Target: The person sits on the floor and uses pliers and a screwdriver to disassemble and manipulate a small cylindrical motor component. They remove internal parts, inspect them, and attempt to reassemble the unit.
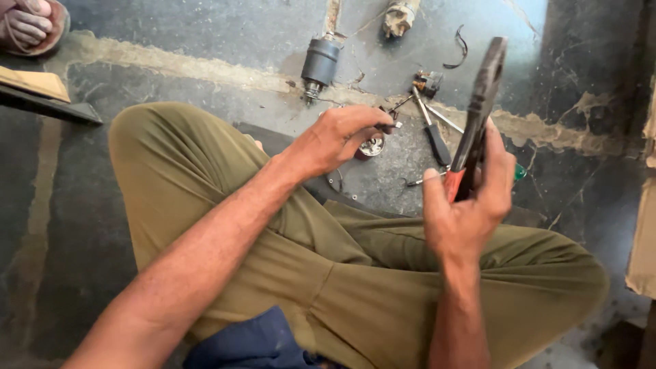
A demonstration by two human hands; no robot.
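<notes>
Here the right hand [471, 205] is wrapped tight on the red handles of heavy, stiff pliers [478, 116], while the left hand [338, 137] pinches a small round metal part [372, 145] on the floor [205, 41].

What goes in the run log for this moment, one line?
left hand: grips small round metal part on floor | right hand: holds red-handled pliers upright | screwdriver, cylindrical motor part lie beyond

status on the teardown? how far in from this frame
Done: parts already lie loose on the floor, a dark cylindrical motor part, a screwdriver and a bent wire. In hand: the right hand holds red-handled pliers upright, and the left hand pinches a small round metal part. Left: nothing looks reassembled.
</notes>
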